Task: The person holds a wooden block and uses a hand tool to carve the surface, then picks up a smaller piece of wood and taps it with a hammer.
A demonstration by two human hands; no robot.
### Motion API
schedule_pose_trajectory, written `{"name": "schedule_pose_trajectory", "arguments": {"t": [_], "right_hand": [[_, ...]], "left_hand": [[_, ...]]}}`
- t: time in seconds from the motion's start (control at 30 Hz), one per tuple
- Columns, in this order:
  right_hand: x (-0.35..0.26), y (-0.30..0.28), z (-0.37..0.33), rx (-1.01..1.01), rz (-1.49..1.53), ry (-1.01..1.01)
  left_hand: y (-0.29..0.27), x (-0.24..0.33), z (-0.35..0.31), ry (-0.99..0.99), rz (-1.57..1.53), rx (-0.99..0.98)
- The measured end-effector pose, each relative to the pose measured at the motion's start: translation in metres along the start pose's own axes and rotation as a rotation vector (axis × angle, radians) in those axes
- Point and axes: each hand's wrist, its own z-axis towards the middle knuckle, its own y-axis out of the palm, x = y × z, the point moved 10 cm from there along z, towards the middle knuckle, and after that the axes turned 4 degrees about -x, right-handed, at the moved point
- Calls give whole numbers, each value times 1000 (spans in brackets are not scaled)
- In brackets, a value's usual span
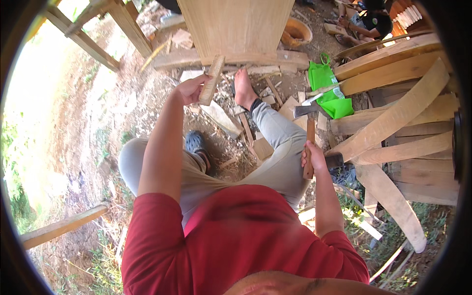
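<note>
My left hand (pixel 191 90) is closed round a short, pale block of wood (pixel 213 81), tilted up in front of a wide wooden board. Beside my right thigh, my right hand (pixel 315 156) grips the wooden handle of a hatchet (pixel 310 130). Its dark metal head (pixel 306 110) is uppermost, with the blade toward the left. The two hands are well apart, and the hatchet does not touch the block.
A wide plank (pixel 236 27) rises ahead from a beam (pixel 290 58). Wood offcuts (pixel 221 120) and chips litter the ground between my feet. To the right are a green bag (pixel 327 91) and curved boards (pixel 393 115). Another person (pixel 371 22) sits at the far right.
</note>
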Motion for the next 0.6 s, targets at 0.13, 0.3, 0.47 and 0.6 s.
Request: {"name": "schedule_pose_trajectory", "arguments": {"t": [0.13, 0.3, 0.47, 0.6], "right_hand": [[5, 3, -8, -21, 27, -65], [7, 16, -23, -49, 13, -84], [12, 4, -32, -19, 0, -146], [8, 16, -36, 13, -20, -185]], "left_hand": [[61, 67, -83, 152, -11, -26], [77, 106, -170, 391, 178, 160], [106, 124, -240, 513, 523, 504], [78, 105, -262, 599, 303, 449]]}}
